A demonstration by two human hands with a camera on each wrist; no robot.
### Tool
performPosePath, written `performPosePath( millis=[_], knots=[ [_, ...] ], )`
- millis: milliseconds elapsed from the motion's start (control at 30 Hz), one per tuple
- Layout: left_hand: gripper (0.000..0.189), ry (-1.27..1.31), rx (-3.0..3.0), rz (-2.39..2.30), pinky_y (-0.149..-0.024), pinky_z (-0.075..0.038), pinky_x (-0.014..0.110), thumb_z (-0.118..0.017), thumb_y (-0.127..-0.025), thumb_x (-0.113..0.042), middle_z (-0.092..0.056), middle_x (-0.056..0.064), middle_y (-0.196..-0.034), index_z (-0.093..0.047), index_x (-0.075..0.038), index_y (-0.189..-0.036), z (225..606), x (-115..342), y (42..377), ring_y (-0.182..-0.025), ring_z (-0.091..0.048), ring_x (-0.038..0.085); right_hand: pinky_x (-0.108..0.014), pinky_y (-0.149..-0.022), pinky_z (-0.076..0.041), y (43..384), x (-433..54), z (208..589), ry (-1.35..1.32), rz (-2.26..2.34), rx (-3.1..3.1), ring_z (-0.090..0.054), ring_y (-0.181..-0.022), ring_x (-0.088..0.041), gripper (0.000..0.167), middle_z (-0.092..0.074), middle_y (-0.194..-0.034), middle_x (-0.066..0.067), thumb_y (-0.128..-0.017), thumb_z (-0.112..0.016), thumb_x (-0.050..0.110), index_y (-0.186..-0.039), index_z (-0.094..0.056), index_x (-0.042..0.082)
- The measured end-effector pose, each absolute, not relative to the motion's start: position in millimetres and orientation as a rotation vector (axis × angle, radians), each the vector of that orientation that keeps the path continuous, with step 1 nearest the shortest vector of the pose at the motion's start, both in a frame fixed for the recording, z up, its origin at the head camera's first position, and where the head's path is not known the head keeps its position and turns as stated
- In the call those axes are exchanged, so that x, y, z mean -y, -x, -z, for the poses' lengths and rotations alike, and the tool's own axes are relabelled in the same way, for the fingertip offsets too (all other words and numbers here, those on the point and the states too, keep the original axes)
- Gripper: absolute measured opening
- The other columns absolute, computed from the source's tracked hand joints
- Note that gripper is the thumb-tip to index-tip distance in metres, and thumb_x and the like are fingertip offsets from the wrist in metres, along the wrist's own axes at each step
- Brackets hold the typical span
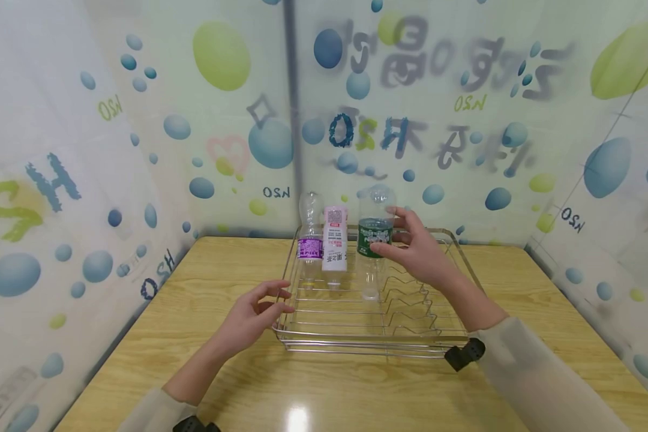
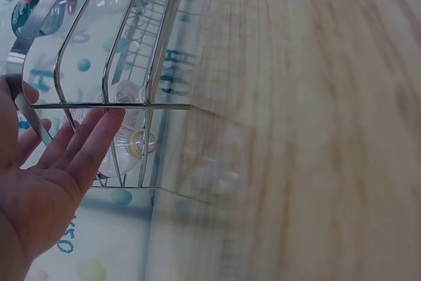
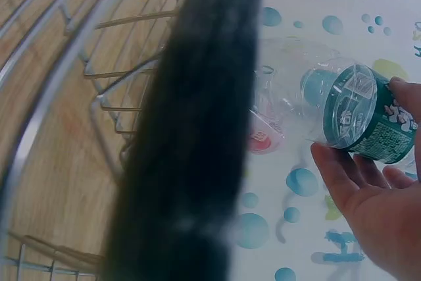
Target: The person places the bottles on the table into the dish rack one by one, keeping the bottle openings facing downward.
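Observation:
My right hand [image 1: 423,249] grips a clear plastic bottle [image 1: 375,239] with a green label, its thumb on one side and fingers on the other. The bottle is upside down, its narrow neck low over the wire dish rack [image 1: 356,339]. At the rack's left side, my left hand [image 1: 251,315] has its fingers extended, with fingertips right at the wires in the left wrist view. Further left in the rack stand a purple-labelled clear bottle [image 1: 309,248] and a pink-and-white labelled bottle [image 1: 335,240], both neck down. A dark blurred bar blocks part of the right wrist view.
The rack sits on a wooden table [image 1: 324,390], with zigzag wire dividers [image 1: 410,300] along its right half. Behind the table and at both sides hang pale curtains [image 1: 453,162] with blue and green dots.

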State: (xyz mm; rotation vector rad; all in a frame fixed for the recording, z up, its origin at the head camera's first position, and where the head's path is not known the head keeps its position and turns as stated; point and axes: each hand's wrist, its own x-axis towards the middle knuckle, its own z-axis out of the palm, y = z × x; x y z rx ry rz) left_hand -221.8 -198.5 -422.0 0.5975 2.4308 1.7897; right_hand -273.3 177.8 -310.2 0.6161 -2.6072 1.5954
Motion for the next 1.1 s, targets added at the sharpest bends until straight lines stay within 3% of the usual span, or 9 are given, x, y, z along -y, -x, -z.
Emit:
performPosePath(
  millis=[233,500,733,1100],
  knots=[
    [0.051,-0.598,-2.415,-1.8,-0.076,-0.062,0.025,-0.06,-0.113,-0.014,-0.059,0.03,-0.144,-0.049,-0.004,-0.161,423,199,223,-0.117,-0.078,0.029,-0.063,-0.117,-0.051,288,-170,297,-0.557,-1.652,2.585,-0.049,-0.153,-0.041,0.096,-0.034,-0.174,-0.018,-0.103,-0.078,0.041,-0.176,-0.018,0.02],
    [0.052,-0.607,-2.387,-1.825,-0.077,-0.064,0.027,-0.061,-0.113,-0.014,-0.057,0.032,-0.145,-0.048,-0.003,-0.162,424,198,223,-0.115,-0.079,0.025,-0.062,-0.118,-0.05,313,-157,291,-0.441,-1.731,2.527,-0.048,-0.153,-0.038,0.097,-0.034,-0.174,-0.016,-0.102,-0.077,0.047,-0.176,-0.019,0.025],
    [0.049,-0.628,-2.349,-1.858,-0.08,-0.066,0.029,-0.061,-0.113,-0.013,-0.056,0.033,-0.146,-0.05,-0.007,-0.161,426,199,223,-0.114,-0.079,0.019,-0.056,-0.11,-0.051,338,-145,301,-0.358,-1.85,2.384,-0.053,-0.141,-0.038,0.093,-0.043,-0.165,-0.019,-0.103,-0.076,0.044,-0.176,-0.022,0.022],
    [0.052,-0.622,-2.341,-1.871,-0.081,-0.067,0.031,-0.06,-0.112,-0.011,-0.055,0.034,-0.146,-0.048,-0.002,-0.162,426,198,222,-0.113,-0.079,0.016,-0.056,-0.115,-0.048,361,-133,317,-0.21,-1.954,2.291,-0.052,-0.142,-0.038,0.091,-0.04,-0.167,-0.021,-0.103,-0.077,0.043,-0.176,-0.025,0.025]
  ],
)
